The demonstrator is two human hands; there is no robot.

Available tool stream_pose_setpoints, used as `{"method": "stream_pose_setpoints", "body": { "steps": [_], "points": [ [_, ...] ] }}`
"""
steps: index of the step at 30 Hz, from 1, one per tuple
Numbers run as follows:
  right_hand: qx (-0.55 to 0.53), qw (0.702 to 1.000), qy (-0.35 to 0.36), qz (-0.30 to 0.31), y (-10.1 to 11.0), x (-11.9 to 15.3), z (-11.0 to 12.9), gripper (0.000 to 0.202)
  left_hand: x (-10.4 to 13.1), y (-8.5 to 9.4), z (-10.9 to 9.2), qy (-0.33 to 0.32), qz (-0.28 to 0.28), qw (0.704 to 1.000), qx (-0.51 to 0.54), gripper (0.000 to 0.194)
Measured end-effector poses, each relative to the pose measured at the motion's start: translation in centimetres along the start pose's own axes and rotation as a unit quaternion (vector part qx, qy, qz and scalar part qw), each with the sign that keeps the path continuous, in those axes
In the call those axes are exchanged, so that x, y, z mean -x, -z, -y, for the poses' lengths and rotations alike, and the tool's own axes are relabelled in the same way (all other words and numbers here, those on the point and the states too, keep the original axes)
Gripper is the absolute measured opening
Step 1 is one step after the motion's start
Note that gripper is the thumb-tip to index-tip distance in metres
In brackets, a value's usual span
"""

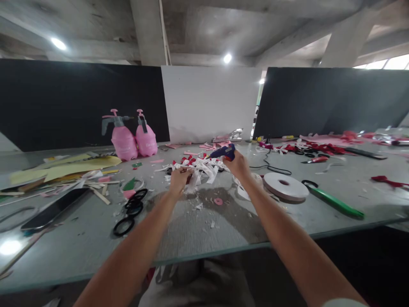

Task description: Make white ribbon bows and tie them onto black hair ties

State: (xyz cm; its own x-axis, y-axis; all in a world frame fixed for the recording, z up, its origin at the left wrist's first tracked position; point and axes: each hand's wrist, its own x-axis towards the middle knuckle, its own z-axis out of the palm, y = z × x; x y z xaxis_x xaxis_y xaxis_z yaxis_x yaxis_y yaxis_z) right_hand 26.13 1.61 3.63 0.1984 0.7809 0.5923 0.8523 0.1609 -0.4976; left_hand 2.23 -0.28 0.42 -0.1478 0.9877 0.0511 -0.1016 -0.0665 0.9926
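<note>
My right hand (237,163) is wrapped round a dark blue hot glue gun (222,152), its nozzle pointing left over the pile. To its left my left hand (181,177) is closed in a pinch on a white ribbon strip (193,182), partly hidden by the fingers. Just beyond both hands lies a heap of white ribbon pieces (209,167) with red bits (189,160) among them. In front of the hands, a small pink disc (218,201) rests on the table among white scraps.
Left are black rings (124,226), a black phone (56,209), yellow sheets (73,168) and two pink spray bottles (124,143). Right of my right arm sit a white ribbon roll (297,187), green-handled tool (338,202) and a black cable (275,169). Boards (211,102) stand behind the table.
</note>
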Motion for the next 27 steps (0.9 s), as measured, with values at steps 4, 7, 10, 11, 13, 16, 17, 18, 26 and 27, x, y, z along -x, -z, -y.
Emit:
{"method": "stream_pose_setpoints", "body": {
  "steps": [4, 7, 10, 11, 13, 16, 17, 18, 26, 27],
  "points": [
    [0.002, 0.999, 0.03, 0.035, -1.6, 1.6, 1.2, 0.035, 0.3, 0.4, -0.1, -0.023, 0.001, 1.0, -0.005, 0.032],
    [-0.018, 0.997, 0.05, 0.051, -1.9, 2.0, 1.4, 0.029, 0.3, 0.3, 0.0, -0.048, -0.015, 0.998, -0.034, 0.031],
    [-0.034, 0.996, 0.06, 0.048, -1.9, 2.1, 1.2, 0.027, 0.3, 0.1, 0.2, -0.068, -0.025, 0.996, -0.052, 0.03],
    [-0.035, 0.996, 0.06, 0.048, -1.9, 2.1, 1.2, 0.027, 0.3, 0.1, 0.3, -0.07, -0.024, 0.996, -0.052, 0.03],
    [-0.036, 0.996, 0.062, 0.051, -1.9, 2.1, 1.1, 0.027, 0.4, 0.1, 0.3, -0.071, -0.02, 0.996, -0.051, 0.031],
    [-0.035, 0.996, 0.065, 0.056, -1.9, 2.1, 1.0, 0.029, 0.3, 0.2, 0.4, -0.071, -0.017, 0.996, -0.049, 0.032],
    [-0.036, 0.995, 0.068, 0.057, -1.9, 2.1, 1.0, 0.03, 0.3, 0.2, 0.5, -0.071, -0.018, 0.996, -0.05, 0.032],
    [-0.038, 0.995, 0.071, 0.057, -1.9, 2.1, 0.9, 0.031, 0.2, 0.3, 0.5, -0.071, -0.022, 0.996, -0.052, 0.032],
    [-0.043, 0.995, 0.061, 0.073, -1.8, 2.2, 0.9, 0.029, 0.2, 0.3, 0.4, -0.074, -0.033, 0.995, -0.056, 0.033],
    [-0.044, 0.995, 0.061, 0.072, -1.8, 2.2, 0.8, 0.03, 0.2, 0.3, 0.3, -0.074, -0.032, 0.995, -0.054, 0.033]
  ]
}}
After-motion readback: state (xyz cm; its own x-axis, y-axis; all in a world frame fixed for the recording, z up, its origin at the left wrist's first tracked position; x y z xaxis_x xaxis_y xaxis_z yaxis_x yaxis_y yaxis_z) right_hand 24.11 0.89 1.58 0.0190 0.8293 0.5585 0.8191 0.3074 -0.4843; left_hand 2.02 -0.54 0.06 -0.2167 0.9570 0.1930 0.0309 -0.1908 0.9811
